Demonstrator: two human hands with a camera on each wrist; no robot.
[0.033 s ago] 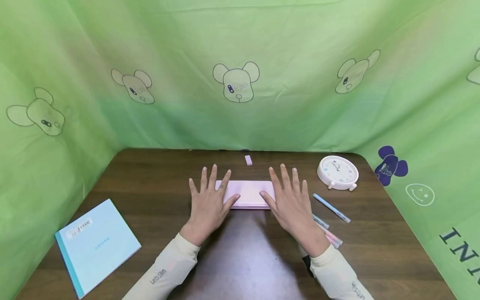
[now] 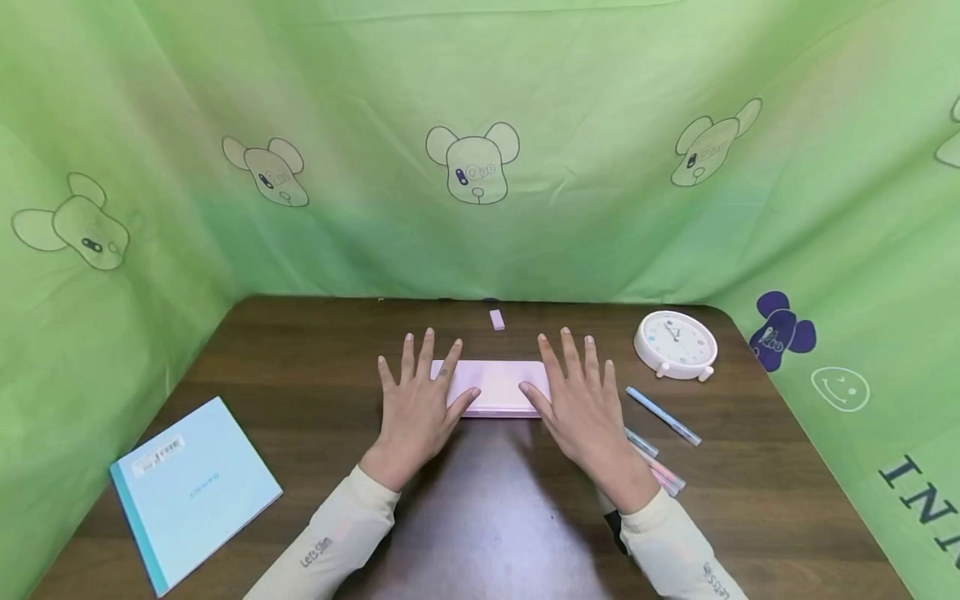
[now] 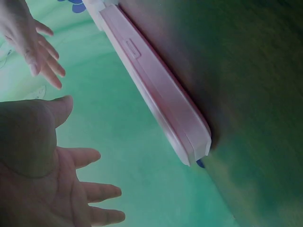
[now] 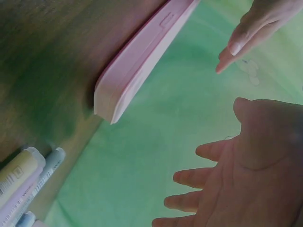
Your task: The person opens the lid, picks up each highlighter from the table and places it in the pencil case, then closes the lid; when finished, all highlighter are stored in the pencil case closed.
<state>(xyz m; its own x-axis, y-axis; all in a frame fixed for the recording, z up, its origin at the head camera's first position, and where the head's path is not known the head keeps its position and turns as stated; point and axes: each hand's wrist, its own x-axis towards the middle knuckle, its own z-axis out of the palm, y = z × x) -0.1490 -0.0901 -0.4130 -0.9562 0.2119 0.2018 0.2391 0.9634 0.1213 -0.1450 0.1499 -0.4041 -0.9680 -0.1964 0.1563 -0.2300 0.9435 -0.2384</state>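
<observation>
A pink pencil case (image 2: 498, 387) lies flat near the table's middle, its lid closed. The small latch on its front side shows in the left wrist view. Over the case's left end hovers my left hand (image 2: 416, 408), palm down with fingers spread. My right hand (image 2: 581, 404) is held the same way over the right end. Both wrist views show a gap between the palms and the case (image 3: 161, 90), so neither hand touches it. The hands hold nothing. A small lilac eraser-like block (image 2: 497, 320) lies beyond the case.
A light-blue notebook (image 2: 198, 492) lies at the left. On the right are a white round alarm clock (image 2: 675, 343), a blue pen (image 2: 663, 417) and several more pens (image 4: 23, 189), partly hidden by my right arm. A dark item (image 2: 615, 531) shows beside the right sleeve. Green curtain (image 2: 480, 250) surrounds the table.
</observation>
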